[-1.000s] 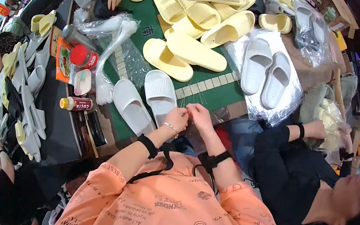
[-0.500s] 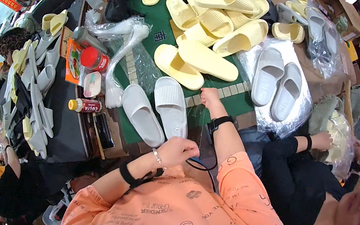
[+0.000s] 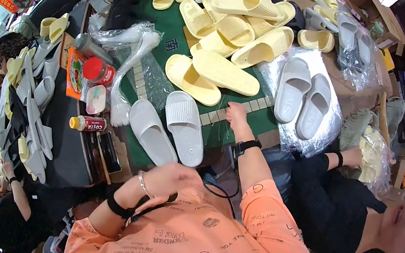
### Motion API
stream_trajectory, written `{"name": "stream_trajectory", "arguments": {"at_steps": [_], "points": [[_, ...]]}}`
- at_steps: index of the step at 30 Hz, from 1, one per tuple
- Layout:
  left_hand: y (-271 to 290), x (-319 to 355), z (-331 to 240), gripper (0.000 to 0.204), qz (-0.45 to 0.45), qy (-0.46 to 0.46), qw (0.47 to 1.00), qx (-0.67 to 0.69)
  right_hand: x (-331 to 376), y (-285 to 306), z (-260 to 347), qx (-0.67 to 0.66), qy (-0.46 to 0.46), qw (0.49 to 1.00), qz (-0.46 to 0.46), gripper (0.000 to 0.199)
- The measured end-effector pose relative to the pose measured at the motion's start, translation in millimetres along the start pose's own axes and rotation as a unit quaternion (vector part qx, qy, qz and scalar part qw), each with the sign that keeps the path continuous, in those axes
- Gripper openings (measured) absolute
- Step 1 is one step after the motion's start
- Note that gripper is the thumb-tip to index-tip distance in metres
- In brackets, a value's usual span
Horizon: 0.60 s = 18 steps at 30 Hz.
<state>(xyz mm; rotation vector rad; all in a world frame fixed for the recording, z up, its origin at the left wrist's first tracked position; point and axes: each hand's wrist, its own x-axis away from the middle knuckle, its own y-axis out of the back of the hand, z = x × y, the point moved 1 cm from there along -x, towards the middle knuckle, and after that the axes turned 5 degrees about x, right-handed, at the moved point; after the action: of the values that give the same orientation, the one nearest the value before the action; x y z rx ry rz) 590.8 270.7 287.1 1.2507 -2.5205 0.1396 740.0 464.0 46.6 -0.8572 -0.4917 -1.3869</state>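
Note:
A pair of grey slippers lies on the green mat before me, the left slipper (image 3: 153, 131) angled outward and the right slipper (image 3: 184, 129) beside it. My left hand (image 3: 177, 180) hovers just below their heels, close to my chest. Motion smears its fingers. Further out, my right hand (image 3: 236, 116) is closed at the light tile strip on the mat, right of the grey pair. Thin clear strands (image 3: 220, 129) lie by it; whatever its fingers pinch is too small to make out. Beyond it rest two yellow slippers, a tilted one (image 3: 227, 73) overlapping another (image 3: 194, 79).
More yellow slippers (image 3: 235, 29) are heaped at the back. Another grey pair (image 3: 294, 91) lies on a silvery plastic bag (image 3: 322, 130) at right. Clear plastic wrap (image 3: 140, 52), a red-lidded jar (image 3: 98, 71) and a bottle (image 3: 90, 124) stand left. Co-workers sit around, one close at right (image 3: 329, 201).
My left hand has drawn back from the right grey slipper's heel toward my chest. My right hand stays closed near the tile strip. The whole view has shifted slightly.

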Motion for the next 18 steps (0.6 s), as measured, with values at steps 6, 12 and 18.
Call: {"name": "stream_trajectory", "arguments": {"at_steps": [6,12,18], "points": [[46,16,65,0.016,-0.189,0.101,0.963,-0.167,89,-31,11,0.116,0.164,0.977,0.074,0.010],[60,5,90,0.012,-0.238,0.094,0.949,-0.184,150,-82,-40,0.304,0.192,0.889,0.283,0.012],[73,13,101,0.011,-0.294,0.070,0.940,-0.160,160,-85,-57,0.313,0.090,0.886,0.331,0.015]]}}
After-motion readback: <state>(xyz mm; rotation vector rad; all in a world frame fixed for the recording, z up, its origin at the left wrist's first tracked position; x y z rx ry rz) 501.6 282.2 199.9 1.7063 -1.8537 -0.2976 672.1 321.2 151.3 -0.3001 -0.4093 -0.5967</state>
